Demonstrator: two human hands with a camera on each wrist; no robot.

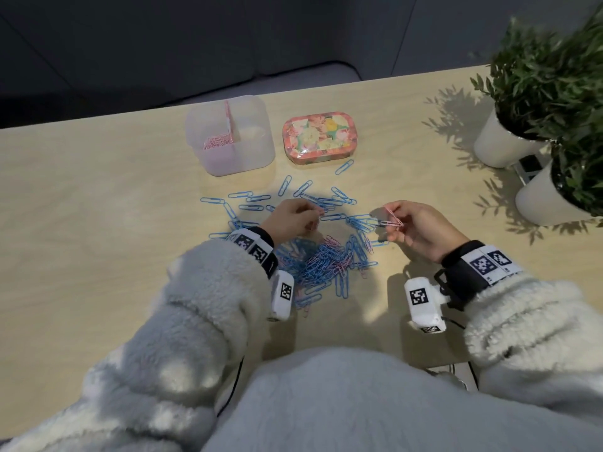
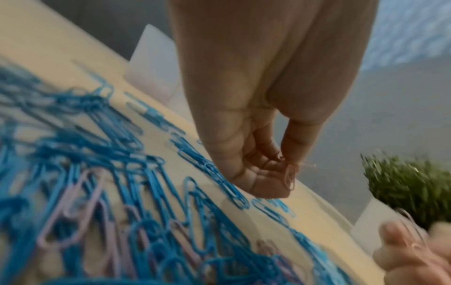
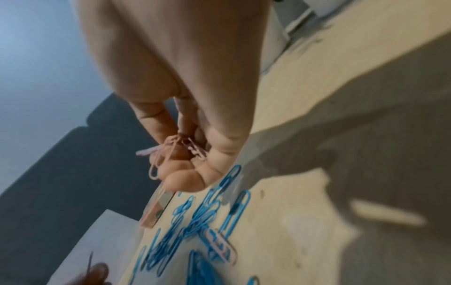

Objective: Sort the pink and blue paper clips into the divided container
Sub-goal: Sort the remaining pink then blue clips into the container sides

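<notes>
Your left wrist view smears the clip pile (image 2: 102,202); your sleeve hides its near-left edge; the plants (image 1: 554,76) run off frame.

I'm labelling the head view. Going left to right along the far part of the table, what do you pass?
Translucent plastic divided container with pink clips in its left compartment → floral-patterned rounded tin → lone blue paper clip → two white pots of green plants.
</notes>
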